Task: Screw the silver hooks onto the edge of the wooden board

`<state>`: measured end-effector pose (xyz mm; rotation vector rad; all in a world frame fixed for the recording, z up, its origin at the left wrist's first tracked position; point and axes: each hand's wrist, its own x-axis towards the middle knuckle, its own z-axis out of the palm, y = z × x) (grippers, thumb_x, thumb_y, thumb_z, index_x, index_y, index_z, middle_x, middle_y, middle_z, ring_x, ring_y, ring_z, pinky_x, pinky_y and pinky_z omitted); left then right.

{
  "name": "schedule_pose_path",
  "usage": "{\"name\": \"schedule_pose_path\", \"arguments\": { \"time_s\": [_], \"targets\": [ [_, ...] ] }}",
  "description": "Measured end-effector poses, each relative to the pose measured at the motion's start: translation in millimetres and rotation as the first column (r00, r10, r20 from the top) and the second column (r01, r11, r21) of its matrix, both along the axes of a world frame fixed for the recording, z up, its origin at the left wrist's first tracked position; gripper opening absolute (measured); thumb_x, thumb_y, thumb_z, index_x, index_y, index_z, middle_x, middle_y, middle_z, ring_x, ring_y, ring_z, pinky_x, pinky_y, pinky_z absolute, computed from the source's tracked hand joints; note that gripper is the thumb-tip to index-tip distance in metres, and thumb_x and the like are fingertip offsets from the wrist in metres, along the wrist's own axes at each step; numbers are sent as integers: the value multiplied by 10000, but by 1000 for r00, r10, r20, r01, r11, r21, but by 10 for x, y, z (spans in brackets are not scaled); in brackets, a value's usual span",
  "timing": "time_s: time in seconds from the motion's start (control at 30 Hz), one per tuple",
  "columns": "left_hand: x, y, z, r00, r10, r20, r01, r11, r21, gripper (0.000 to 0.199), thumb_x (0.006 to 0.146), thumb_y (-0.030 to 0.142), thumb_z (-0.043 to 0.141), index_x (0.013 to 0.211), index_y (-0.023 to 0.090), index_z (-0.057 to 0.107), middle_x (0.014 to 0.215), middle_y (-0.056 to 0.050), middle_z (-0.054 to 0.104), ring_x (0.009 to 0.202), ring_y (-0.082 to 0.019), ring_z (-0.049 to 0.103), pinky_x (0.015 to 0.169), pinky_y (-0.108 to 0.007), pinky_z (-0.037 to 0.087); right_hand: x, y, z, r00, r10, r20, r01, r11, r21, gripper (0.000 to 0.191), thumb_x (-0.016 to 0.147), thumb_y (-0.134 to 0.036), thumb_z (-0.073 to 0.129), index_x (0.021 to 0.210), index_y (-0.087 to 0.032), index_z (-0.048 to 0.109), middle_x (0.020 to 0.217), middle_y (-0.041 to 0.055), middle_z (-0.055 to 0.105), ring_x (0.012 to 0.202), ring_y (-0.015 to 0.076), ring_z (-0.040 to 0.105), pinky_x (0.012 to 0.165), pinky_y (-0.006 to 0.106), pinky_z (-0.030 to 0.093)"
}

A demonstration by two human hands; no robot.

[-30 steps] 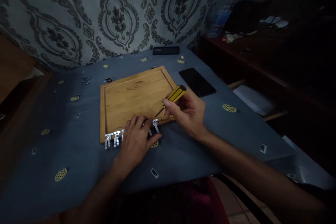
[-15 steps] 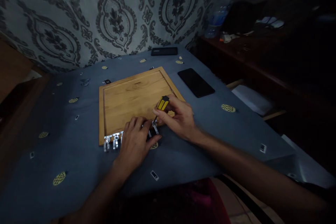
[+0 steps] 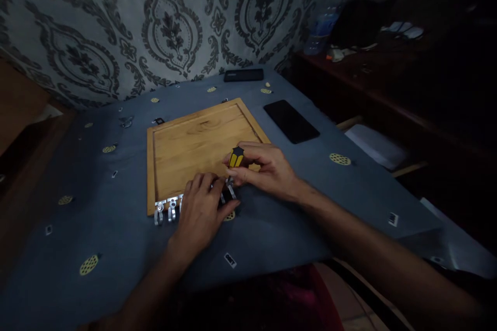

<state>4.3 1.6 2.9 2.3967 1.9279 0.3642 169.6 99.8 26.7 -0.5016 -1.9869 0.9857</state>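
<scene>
Along the board's [image 3: 182,155] near edge, my right hand [image 3: 269,169] grips the screwdriver [image 3: 236,157] above a hook [image 3: 232,191] while my left hand [image 3: 200,207], its hold unclear, seemingly steadies the board.

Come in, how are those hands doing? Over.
Right hand gripping screwdriver at metal fitting. Left hand over near edge of wooden board. Nothing visibly blocking.

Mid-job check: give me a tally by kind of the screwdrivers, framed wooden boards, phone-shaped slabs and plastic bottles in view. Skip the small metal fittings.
Yellow-and-black screwdriver: 1
Tan rectangular framed wooden board: 1
Flat black phone-shaped slabs: 2
Clear plastic bottle with blue label: 1
Total: 5
</scene>
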Motion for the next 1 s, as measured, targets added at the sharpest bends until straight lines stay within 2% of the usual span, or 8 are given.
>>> {"name": "schedule_pose_path", "arguments": {
  "time_s": [0.17,0.27,0.33,0.47,0.57,0.67,0.77,1.0],
  "targets": [
    [-8,-1,-2,1000,-8,-15,8,1000,5,416,913,428,678,1246,190,611,1169,-96,647,1043,-294,568,873,-445,485,-70,-72,-96,984,-168,-64,177,966,186,344,922,-358,673,662,-206,506,632,-31,508,583,115,495,547,264,379],
    [-8,-3,-2,1000,-4,-23,4,1000,9,400,916,425,676,1238,196,612,1166,-92,645,1042,-288,569,876,-437,484,-88,-134,-122,971,-224,-78,237,944,232,296,908,-306,686,688,-213,511,631,-39,477,582,116,480,547,270,379],
    [-5,-3,0,1000,6,-21,-6,1000,10,383,920,429,670,1221,198,620,1142,-88,648,1043,-286,569,886,-438,484,-80,-155,-99,959,-265,-101,279,946,164,265,907,-311,682,707,-213,538,643,-33,496,593,122,506,564,279,408],
    [-2,-3,6,1000,2,13,-2,1000,9,374,919,434,669,1201,190,635,1117,-83,650,1057,-290,566,903,-452,486,-36,-120,1,883,-399,-247,368,915,-164,225,941,-427,624,841,-226,598,688,-30,556,510,107,527,504,276,439],
    [-1,-4,12,1000,2,23,-2,1000,2,385,908,422,685,1204,180,636,1127,-84,647,1075,-293,565,921,-454,482,-12,-64,20,872,-405,-274,351,909,-226,275,909,-489,658,837,-232,594,656,-38,541,462,97,507,454,269,410],
    [1,-7,20,1000,16,24,-16,1000,-14,406,900,426,695,1218,183,630,1130,-80,644,1078,-290,567,936,-455,479,-14,-33,-33,909,-353,-220,320,932,-172,307,886,-472,692,757,-224,565,621,-32,517,494,112,514,458,272,403],
    [2,-7,29,1000,19,25,-18,1000,-22,416,898,450,691,1211,182,631,1132,-81,642,1079,-291,566,943,-460,479,-28,-32,-80,927,-348,-143,344,938,-49,313,890,-410,686,697,-219,530,631,-16,515,572,133,519,514,285,409],
    [-3,4,24,999,17,38,-15,999,-36,416,892,450,697,1200,176,637,1130,-84,644,1081,-293,569,959,-467,479,-49,-48,-61,950,-305,-67,311,945,103,280,917,-297,630,690,-211,492,631,-31,475,593,124,461,578,289,361]
  ]
}}
